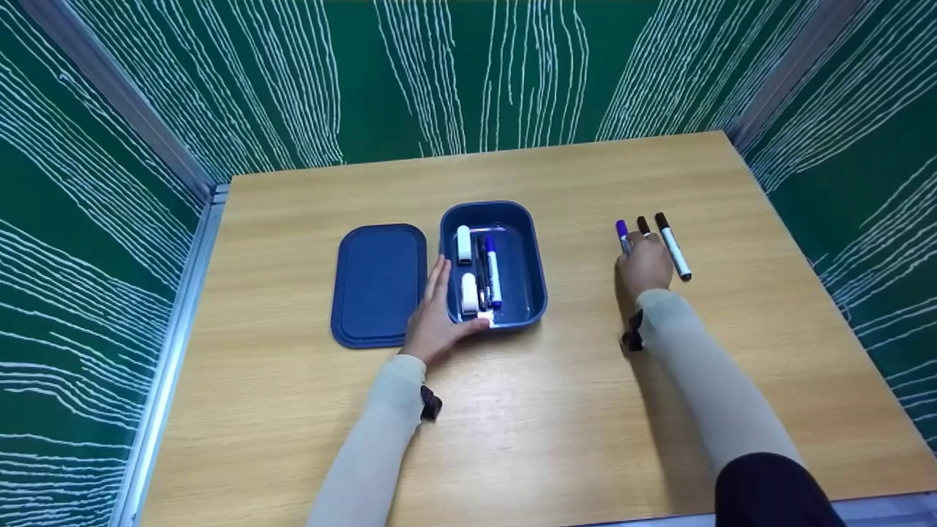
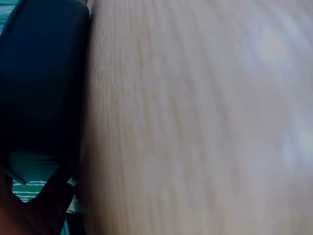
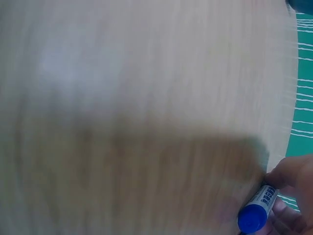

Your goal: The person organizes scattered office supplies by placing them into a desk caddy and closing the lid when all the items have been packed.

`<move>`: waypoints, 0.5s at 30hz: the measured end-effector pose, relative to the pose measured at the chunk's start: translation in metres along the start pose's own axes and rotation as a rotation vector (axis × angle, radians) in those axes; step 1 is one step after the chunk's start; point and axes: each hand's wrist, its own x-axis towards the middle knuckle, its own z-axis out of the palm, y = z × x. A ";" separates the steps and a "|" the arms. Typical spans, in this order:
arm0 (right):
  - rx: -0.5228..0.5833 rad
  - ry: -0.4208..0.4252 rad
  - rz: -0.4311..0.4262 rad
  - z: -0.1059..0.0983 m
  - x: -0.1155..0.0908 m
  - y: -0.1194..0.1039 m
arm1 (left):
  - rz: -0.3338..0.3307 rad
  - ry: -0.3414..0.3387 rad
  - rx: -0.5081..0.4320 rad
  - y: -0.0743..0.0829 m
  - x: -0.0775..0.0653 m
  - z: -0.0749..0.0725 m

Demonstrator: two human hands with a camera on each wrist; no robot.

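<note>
My left hand [image 1: 432, 322] lies at the near left corner of a dark blue box [image 1: 540, 278], fingers straight along its side and thumb at the near edge. Inside the box are two white blocks [image 1: 464, 244], a blue-capped marker [image 1: 493, 274] and a dark pen [image 1: 482, 274]. At the right, my right hand [image 1: 646, 263] pinches a blue-ended whiteboard marker [image 3: 259, 210] between thumb and fingers, close over the table. A black-capped marker [image 1: 643, 224] pokes out beyond the fingers, mostly hidden. Another black-capped marker [image 1: 673, 247] lies just right of this hand.
A dark blue lid [image 1: 379, 285] lies flat left of the box, close beside it. The wooden table [image 1: 556, 424] is bounded by green walls with white lines [image 1: 359, 80] at the back and both sides. Metal framing [image 1: 168, 322] runs along the left edge.
</note>
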 end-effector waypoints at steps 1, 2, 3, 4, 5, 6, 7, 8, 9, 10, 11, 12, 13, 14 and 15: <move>0.001 0.005 0.000 0.000 -0.001 0.000 | 0.001 0.002 -0.001 0.000 0.000 0.000; -0.001 0.013 -0.005 0.000 -0.001 0.000 | 0.007 0.003 0.004 0.000 0.000 0.000; 0.003 0.021 -0.008 0.000 -0.001 0.000 | 0.011 0.003 0.007 0.000 0.000 0.000; 0.006 0.027 -0.009 0.000 -0.002 0.000 | 0.015 0.003 0.012 0.000 0.000 0.000; 0.008 0.029 -0.011 0.000 -0.002 -0.001 | 0.019 0.003 0.014 0.000 0.000 -0.001; 0.015 0.027 -0.008 0.000 -0.003 -0.002 | 0.022 0.002 0.018 0.000 0.000 -0.001; 0.021 0.022 -0.003 0.000 -0.003 -0.002 | 0.024 0.000 0.020 0.000 0.000 -0.001; 0.029 0.015 0.001 0.000 -0.003 -0.003 | 0.024 -0.002 0.021 0.001 0.000 -0.001; 0.039 0.005 0.008 0.000 -0.003 -0.005 | 0.019 -0.003 0.017 0.001 0.000 -0.001; 0.046 -0.005 0.015 0.000 -0.003 -0.006 | 0.014 -0.003 0.013 0.002 0.000 -0.001; 0.049 -0.015 0.020 0.000 -0.004 -0.006 | 0.010 -0.003 0.007 0.002 0.000 -0.001; 0.054 -0.022 0.026 0.000 -0.004 -0.007 | 0.007 -0.004 0.006 0.002 0.000 -0.001; 0.057 -0.028 0.031 -0.001 -0.004 -0.008 | 0.005 -0.005 0.005 0.002 0.000 -0.001; 0.058 -0.032 0.034 -0.001 -0.005 -0.008 | 0.004 -0.005 0.005 0.002 0.000 -0.001; 0.059 -0.035 0.037 -0.001 -0.006 -0.009 | 0.006 -0.005 0.007 0.002 -0.001 -0.001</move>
